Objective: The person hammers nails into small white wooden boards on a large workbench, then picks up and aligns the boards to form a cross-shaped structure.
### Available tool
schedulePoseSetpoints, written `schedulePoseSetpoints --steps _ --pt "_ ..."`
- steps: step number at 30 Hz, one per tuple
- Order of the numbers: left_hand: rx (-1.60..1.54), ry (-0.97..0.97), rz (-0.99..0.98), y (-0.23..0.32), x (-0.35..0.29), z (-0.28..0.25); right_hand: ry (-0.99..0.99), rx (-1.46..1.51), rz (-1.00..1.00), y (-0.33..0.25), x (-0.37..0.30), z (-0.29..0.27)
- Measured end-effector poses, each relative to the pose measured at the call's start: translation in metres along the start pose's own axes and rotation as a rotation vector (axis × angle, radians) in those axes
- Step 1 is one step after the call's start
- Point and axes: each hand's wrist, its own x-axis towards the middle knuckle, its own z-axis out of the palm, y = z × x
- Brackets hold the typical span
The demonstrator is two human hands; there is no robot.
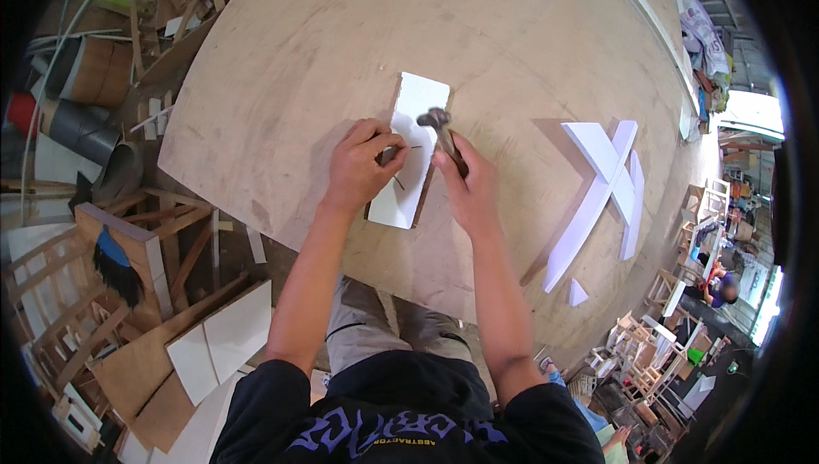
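Before you a board (392,208) lies on the bench (290,89), between your left hand (365,165), holding a nail (415,147) over it, and your right hand (469,181), whose hammer (436,118) is above its right edge. Farther right lie crossed slats (607,176), an offcut (577,292) nearer you. A brush (118,266) is left of the bench.

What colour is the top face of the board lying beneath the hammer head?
The board is white on top; the head view shows it best.

Bright opening (754,114) and wooden frames (636,349) along the right side.
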Motion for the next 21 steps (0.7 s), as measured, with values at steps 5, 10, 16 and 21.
schedulePoseSetpoints --steps 5,10,16,21 --pt "-0.026 -0.013 -0.02 -0.001 0.001 0.001 0.073 -0.103 -0.091 -0.003 -0.041 0.0" --pt "-0.045 -0.042 -0.051 0.001 0.001 -0.001 0.078 -0.091 -0.146 -0.004 -0.038 0.005" --pt "-0.022 -0.012 -0.007 -0.001 0.001 0.0 0.071 -0.161 -0.155 -0.01 -0.031 0.008" --pt "-0.013 -0.007 -0.015 0.0 0.0 0.0 0.103 -0.09 -0.162 -0.014 -0.036 0.004"
